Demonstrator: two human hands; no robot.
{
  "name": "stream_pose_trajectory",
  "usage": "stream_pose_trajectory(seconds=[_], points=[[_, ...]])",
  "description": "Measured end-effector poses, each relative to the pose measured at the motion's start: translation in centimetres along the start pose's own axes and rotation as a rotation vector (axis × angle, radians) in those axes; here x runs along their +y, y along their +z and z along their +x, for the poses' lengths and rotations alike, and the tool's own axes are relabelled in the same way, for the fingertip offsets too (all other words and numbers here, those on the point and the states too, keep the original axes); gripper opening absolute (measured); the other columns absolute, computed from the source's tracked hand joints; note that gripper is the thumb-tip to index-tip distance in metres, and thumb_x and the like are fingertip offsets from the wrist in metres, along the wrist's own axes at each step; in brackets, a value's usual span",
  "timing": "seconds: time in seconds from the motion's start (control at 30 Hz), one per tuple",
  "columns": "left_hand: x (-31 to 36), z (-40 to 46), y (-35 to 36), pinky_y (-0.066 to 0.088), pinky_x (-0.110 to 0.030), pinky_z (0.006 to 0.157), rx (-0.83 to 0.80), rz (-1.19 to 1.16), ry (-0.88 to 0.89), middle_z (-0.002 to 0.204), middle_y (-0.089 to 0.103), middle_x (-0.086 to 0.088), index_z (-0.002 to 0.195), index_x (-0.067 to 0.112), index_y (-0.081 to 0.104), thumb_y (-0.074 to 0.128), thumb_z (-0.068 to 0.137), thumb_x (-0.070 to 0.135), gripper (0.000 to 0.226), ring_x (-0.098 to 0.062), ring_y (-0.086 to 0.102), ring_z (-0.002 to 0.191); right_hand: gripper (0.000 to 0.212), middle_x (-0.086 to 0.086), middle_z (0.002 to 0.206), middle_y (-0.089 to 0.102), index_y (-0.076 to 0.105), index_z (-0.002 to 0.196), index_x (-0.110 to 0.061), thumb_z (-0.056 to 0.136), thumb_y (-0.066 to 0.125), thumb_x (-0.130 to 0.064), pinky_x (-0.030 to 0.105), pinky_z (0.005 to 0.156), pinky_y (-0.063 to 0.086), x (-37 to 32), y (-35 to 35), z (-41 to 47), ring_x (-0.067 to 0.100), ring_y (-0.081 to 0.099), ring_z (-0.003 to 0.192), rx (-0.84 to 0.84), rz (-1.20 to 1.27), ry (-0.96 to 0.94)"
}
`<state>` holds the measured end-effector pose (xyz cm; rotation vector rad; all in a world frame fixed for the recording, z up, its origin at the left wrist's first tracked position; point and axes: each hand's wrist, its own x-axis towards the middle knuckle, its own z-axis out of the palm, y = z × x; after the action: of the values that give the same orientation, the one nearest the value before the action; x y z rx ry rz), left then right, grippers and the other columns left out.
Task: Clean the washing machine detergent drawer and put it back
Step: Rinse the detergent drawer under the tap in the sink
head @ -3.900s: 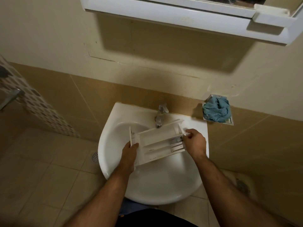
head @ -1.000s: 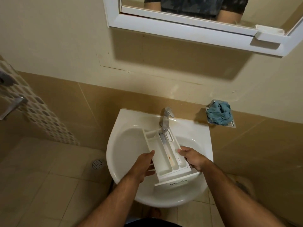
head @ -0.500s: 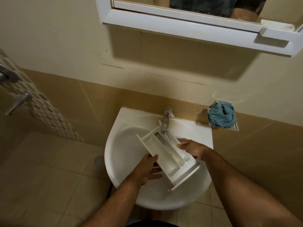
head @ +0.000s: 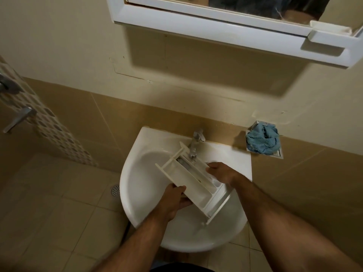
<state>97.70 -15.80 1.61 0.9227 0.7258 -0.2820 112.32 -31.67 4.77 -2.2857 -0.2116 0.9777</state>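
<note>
A person is holding a white detergent drawer (head: 193,178) over a white sink (head: 137,173), both hands gripping it: the left hand (head: 175,200) is curling its fingers around the edge at 7 o'clock, the right hand (head: 221,172) is clasping the side at 3 o'clock. Since a second ago the drawer is turning from straight under the tap (head: 194,144) to a slant, its front panel dropping toward 5 o'clock. That tilt suggests rinse water is being drained, with wiping and refitting still ahead. The drawer's far corner is sitting just beside the tap spout, leaving little room at 12 o'clock; the basin is lying open toward 9 o'clock. A blue cloth (head: 263,141) is waiting on a wall holder at 2 o'clock.
</note>
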Motion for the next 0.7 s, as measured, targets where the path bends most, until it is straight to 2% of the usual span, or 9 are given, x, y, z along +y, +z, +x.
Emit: stream_pose_trajectory(seconds=[0.1,0.17,0.3,0.47,0.63,0.7], points=[[-0.2,0.1,0.4,0.06,-0.037,0.066,0.03,-0.015,0.025,0.114,0.066,-0.02,0.122,0.003,0.055,0.047,0.097,0.001,0.026,-0.033,0.068,0.1,0.026,0.011,0.118,0.067,0.067,0.118,-0.01,0.098,0.054,-0.019,0.033,0.091,0.047,0.2,0.1,-0.2,0.026,0.062,0.105,0.075,-0.055,-0.017],[-0.3,0.2,0.5,0.06,-0.035,0.063,0.045,-0.027,0.039,0.113,0.066,-0.019,0.122,0.003,0.055,0.047,0.097,0.0,0.026,-0.032,0.067,0.099,0.024,0.007,0.116,0.069,0.069,0.115,-0.016,0.096,0.057,-0.023,0.028,0.083,0.046,0.3,-0.1,-0.5,0.023,0.063,0.102,0.182,-0.113,-0.023],[-0.4,0.5,0.9,0.06,-0.035,0.061,0.078,-0.082,0.05,0.107,0.067,-0.019,0.118,0.001,0.058,0.046,0.097,-0.002,0.024,-0.031,0.068,0.095,0.042,-0.001,0.116,0.07,0.063,0.124,-0.026,0.088,0.065,-0.049,0.027,0.087,0.048,0.7,-0.9,-2.0,0.02,0.065,0.102,0.403,-0.15,0.055],[-0.2,1.0,1.5,0.059,-0.032,0.057,0.109,-0.156,0.036,0.094,0.069,-0.016,0.114,-0.001,0.06,0.049,0.097,0.0,0.02,-0.027,0.069,0.084,0.055,0.011,0.127,0.061,0.049,0.136,-0.021,0.088,0.064,-0.041,0.034,0.09,0.048,2.2,0.2,-4.0,0.029,0.059,0.112,0.587,-0.108,0.126],[0.4,0.9,1.8,0.06,-0.031,0.055,0.115,-0.201,0.033,0.093,0.067,-0.015,0.119,-0.002,0.058,0.049,0.099,0.001,0.022,-0.025,0.066,0.085,0.067,0.014,0.12,0.062,0.038,0.139,-0.015,0.086,0.067,-0.045,0.036,0.084,0.051,2.9,2.6,-5.3,0.034,0.061,0.107,0.619,0.158,0.237],[1.0,1.0,2.0,0.059,-0.03,0.054,0.113,-0.186,0.036,0.095,0.067,-0.014,0.12,-0.001,0.057,0.049,0.099,0.001,0.023,-0.024,0.065,0.086,0.065,0.01,0.111,0.064,0.039,0.137,-0.016,0.086,0.067,-0.047,0.043,0.074,0.059,2.8,3.7,-5.6,0.031,0.065,0.096,0.582,0.294,0.274]])
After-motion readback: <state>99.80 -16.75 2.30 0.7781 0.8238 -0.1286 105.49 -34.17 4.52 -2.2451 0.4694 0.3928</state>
